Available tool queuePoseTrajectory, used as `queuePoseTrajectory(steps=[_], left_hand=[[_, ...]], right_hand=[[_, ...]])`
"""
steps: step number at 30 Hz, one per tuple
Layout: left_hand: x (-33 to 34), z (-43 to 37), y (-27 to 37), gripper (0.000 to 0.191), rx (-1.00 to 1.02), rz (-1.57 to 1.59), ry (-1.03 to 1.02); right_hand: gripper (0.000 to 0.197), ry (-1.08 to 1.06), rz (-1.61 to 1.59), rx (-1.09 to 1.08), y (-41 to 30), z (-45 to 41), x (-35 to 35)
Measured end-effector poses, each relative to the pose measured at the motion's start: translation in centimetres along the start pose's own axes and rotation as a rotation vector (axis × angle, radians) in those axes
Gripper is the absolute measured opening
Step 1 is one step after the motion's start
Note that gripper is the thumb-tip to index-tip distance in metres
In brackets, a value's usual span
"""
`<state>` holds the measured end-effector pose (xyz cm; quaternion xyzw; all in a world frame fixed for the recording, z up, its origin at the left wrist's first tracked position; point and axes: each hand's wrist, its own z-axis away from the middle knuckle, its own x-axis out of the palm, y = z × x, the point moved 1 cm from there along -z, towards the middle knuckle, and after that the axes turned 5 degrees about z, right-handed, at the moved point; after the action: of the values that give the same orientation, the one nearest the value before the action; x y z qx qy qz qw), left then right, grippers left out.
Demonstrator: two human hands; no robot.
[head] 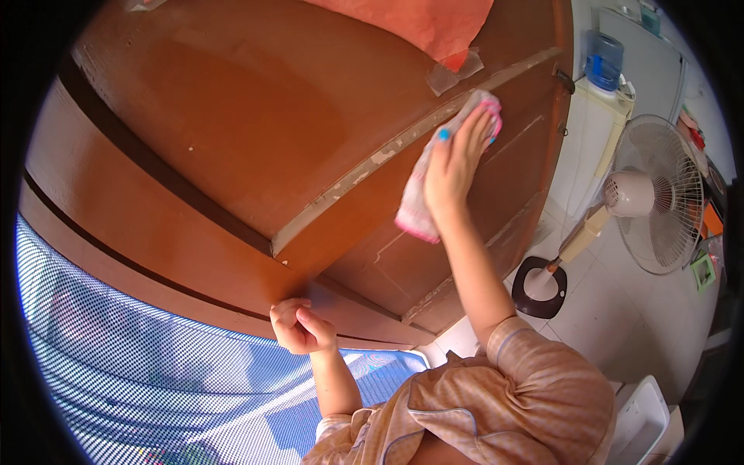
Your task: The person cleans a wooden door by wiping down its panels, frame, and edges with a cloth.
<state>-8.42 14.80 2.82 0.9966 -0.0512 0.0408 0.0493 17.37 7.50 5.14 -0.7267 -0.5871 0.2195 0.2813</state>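
A brown wooden panelled door (232, 128) fills most of the view before me. My right hand (456, 160) lies over a white cloth with pink edging (419, 203) and presses it against the door, below a worn strip of moulding (372, 160). Blue shows on the thumbnail. Near the door's edge, my left hand (302, 326) is raised with its fingers curled in. Nothing shows inside it, and I cannot tell if it touches the wood. A red paper (430, 23) is taped to the door with clear tape (455, 71).
Blue-and-white mesh (174, 372) hangs on the left by the door edge. To the right, a standing fan (630, 195) rises from the tiled floor (616, 302). Behind it stands a water dispenser (587, 133) with a blue bottle (604, 61). A white basin (639, 421) is at lower right.
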Motion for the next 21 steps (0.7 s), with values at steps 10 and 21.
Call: queuePoseTrajectory(steps=[10,21], left_hand=[[0.6,0.1,-1.6,0.014,0.205,-0.250,-0.117],[1.0,-0.1,-1.5,0.016,0.259,-0.308,-0.092]], right_hand=[[0.066,0.053,-0.024,0.198,5.2,-6.0,-0.2],[0.077,-0.146,-0.031,-0.162,-6.9,6.4,0.3]])
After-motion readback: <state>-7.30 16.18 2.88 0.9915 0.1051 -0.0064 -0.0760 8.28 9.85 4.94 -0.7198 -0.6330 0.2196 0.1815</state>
